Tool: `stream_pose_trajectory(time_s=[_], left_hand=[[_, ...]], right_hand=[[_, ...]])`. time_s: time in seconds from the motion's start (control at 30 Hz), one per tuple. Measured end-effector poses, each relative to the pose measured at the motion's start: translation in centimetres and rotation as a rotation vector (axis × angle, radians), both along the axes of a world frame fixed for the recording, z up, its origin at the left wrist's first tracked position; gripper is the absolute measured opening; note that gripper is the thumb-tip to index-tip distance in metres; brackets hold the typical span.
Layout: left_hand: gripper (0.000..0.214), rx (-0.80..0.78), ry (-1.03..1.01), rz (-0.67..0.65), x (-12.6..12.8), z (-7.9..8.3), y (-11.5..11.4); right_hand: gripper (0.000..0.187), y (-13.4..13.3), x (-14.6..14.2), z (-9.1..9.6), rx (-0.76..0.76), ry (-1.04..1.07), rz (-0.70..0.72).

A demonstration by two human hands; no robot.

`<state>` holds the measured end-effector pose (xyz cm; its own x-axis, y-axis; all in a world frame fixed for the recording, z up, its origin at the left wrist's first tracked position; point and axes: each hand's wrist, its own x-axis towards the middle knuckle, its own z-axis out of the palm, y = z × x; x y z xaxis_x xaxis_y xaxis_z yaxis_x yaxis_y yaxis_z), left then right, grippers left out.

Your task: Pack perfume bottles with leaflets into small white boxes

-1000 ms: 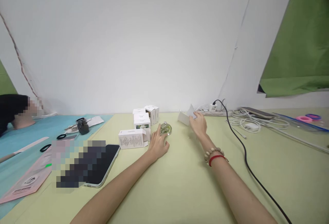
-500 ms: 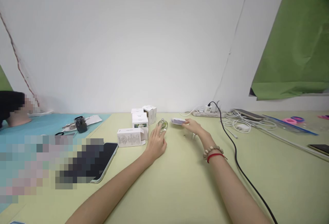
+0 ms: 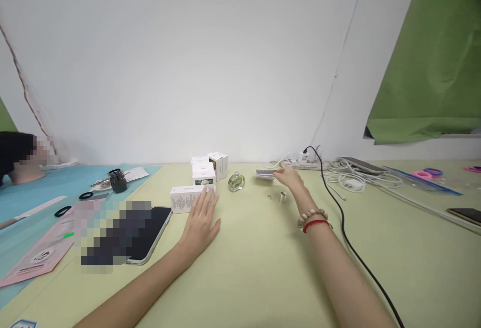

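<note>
My left hand lies with fingers stretched out at the right end of a white carton, which rests on its side; the fingers hide that end. Between my hands a round glass perfume bottle with greenish contents stands on the table. My right hand pinches the edge of a flat, pale piece of card, held just above the table. Below it stand a small silvery cylinder and a tiny round piece.
Several white boxes stand behind the carton. A phone lies left, a dark jar beyond. A power strip, white cables and a black cable lie right. Another person's arm shows far left.
My left hand has left the perfume bottle and moved left and nearer to the white carton. My right hand still holds the card, now tilted differently and slightly farther right.
</note>
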<state>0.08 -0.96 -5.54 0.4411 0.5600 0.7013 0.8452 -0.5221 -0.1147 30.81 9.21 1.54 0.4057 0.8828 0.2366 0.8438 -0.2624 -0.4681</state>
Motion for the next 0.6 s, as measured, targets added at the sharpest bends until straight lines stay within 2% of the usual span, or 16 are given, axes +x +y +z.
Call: stream_pose_trajectory(time_s=[0.2,0.33,0.4,0.47,0.57,0.6], left_hand=[[0.063,-0.026,-0.022,0.233,-3.6,0.9,2.4],[0.061,-0.104,-0.010,0.299,-5.7,1.0,3.5],[0.055,-0.143,-0.021,0.280,-5.9,1.4,3.4],[0.048,-0.183,-0.044,0.216,-5.5,1.9,2.9],[0.038,-0.253,-0.096,0.070,-4.0,2.4,1.6],[0.035,-0.269,-0.112,0.021,-3.5,2.4,1.2]], right_hand=[[0.030,0.3,0.6,0.0,-0.061,0.041,0.050],[0.039,0.5,-0.2,-0.2,-0.017,0.028,0.058],[0.041,0.3,-1.4,0.1,0.017,0.019,0.097],[0.036,-0.1,-3.2,0.8,0.069,0.024,0.197],[0.034,-1.7,-6.2,2.5,0.185,0.073,0.440],[0.037,-2.3,-7.1,3.1,0.175,0.108,0.559]])
